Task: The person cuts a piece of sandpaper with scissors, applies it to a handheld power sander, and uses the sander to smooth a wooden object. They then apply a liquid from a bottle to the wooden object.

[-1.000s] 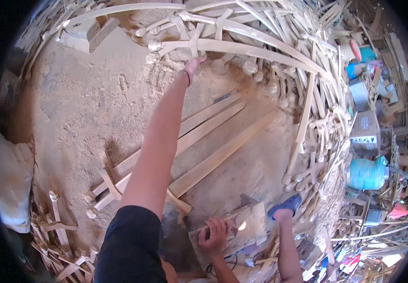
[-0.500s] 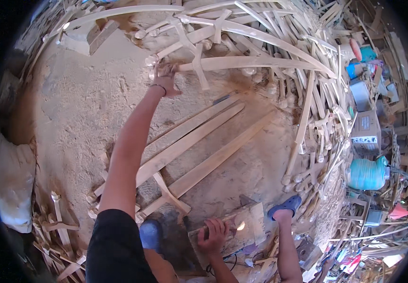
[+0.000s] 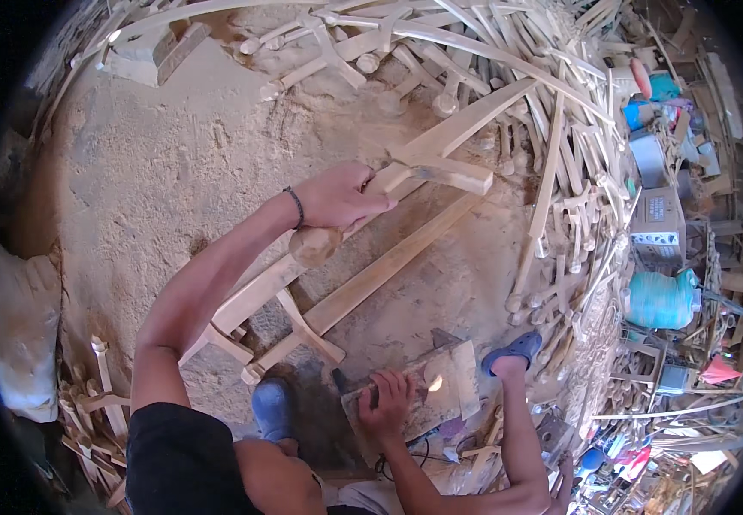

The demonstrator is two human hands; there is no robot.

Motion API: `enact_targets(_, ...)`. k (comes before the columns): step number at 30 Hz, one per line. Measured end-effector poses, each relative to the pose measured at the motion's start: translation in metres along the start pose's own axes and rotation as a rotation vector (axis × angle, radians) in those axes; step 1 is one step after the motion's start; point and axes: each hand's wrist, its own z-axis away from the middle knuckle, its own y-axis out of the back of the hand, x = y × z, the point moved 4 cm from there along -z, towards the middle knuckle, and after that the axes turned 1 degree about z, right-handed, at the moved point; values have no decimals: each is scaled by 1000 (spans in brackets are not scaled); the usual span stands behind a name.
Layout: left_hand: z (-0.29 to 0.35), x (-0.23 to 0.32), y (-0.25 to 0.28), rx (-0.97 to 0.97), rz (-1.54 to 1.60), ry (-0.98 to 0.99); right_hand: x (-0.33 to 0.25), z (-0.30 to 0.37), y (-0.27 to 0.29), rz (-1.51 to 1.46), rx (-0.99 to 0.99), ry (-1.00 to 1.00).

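Note:
My left hand [image 3: 346, 196] is closed round the grip of a pale wooden sword [image 3: 474, 112]. Its round pommel [image 3: 314, 247] points down toward me, the crossguard [image 3: 453, 174] lies just past my fingers, and the blade slants up to the right. Beneath it, another wooden sword [image 3: 256, 296] lies on the dusty ground, partly hidden by my arm and the held one. A third wooden sword [image 3: 389, 270] lies alongside. My right hand [image 3: 386, 403] rests at a flat wooden board [image 3: 449, 382], fingers curled; what they grip is hidden.
A heap of wooden swords [image 3: 560, 163] fills the far side and right. More wooden pieces [image 3: 97, 403] lie lower left, beside a pale sack [image 3: 20, 326]. My feet in blue clogs [image 3: 273, 408] flank the board. A cardboard box [image 3: 657, 227] and turquoise roll [image 3: 663, 300] stand at right.
My left hand has lifted a wooden sword from the far heap and brought it nearer, over the swords on the ground. The right hand has stayed at the board.

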Motion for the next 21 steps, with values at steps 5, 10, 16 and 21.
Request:
enact_targets(5,20,17,-11,119,157,-19,-4,4,-1,-17,18,17)
enact_targets(10,34,21,-20,81,258,45,-9,2,7,-31,40,24)
enact_targets(16,47,24,-29,-85,548,103,-6,3,6,-44,59,31)
enact_targets(21,55,-9,-46,32,276,52,-6,5,4,-66,83,45)
